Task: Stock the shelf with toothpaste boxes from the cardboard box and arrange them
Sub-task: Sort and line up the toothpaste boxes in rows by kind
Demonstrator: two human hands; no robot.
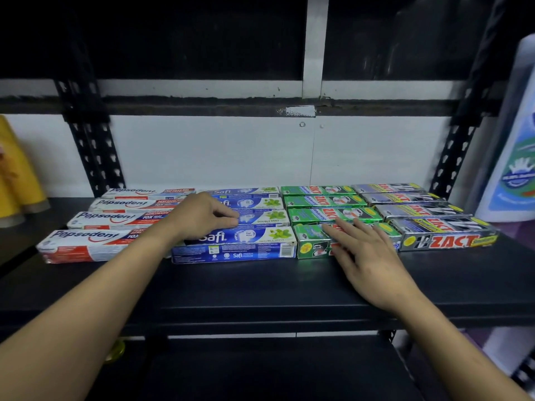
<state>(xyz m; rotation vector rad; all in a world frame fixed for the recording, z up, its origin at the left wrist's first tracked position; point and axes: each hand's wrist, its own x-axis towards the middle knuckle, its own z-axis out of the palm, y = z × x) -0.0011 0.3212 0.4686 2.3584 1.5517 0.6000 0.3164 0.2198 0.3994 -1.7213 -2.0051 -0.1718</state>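
Left grip (202, 217) grasping the front blue cardboard Safi box (246, 237), right grip (367, 256) released on the green cardboard Zact box (309, 246), I'm aligning fronts gently.

Arms outstretched — left grip (202, 217) curled, right grip (367, 256) flat.

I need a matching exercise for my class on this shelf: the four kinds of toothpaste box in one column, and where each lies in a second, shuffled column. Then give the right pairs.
Column one
1. Pepsodent boxes
2. Safi boxes
3. green Zact boxes
4. silver Zact boxes

Column two
A. under the fingers of the right hand
B. far left of the row
C. far right of the row
D. under the left hand

Pairs: 1-B, 2-D, 3-A, 4-C.
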